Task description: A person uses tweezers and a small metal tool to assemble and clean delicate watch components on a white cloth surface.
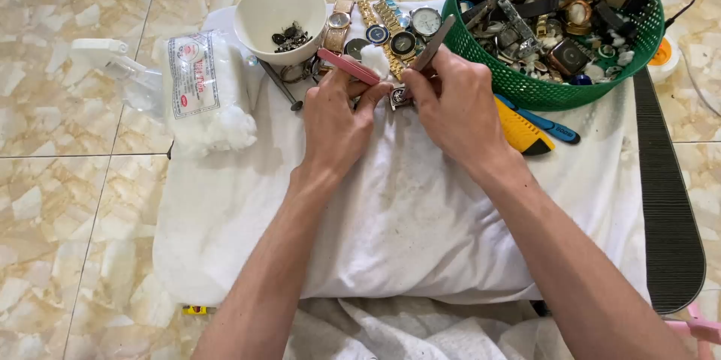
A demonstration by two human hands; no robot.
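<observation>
Head view: left hand [336, 116] grips a pink tool [348, 66], right hand [451, 108] pinches grey tweezers [433, 42].

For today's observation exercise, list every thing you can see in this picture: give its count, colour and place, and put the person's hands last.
bowl: one, white, top centre, dark small parts inside
green basket: one, top right, full of watches and parts
wristwatches: several, gold and silver, in a row between bowl and basket
cotton wool bag: one, white, left of the cloth
white cloth: one, spread over the work area
yellow utility knife: one, below the basket
blue tool: one, beside the knife
spray bottle: one, clear and white, on the tiled floor at left
pink tool: one, in the left hand
grey tool: one, in the right hand
left hand: centre
right hand: centre
</observation>
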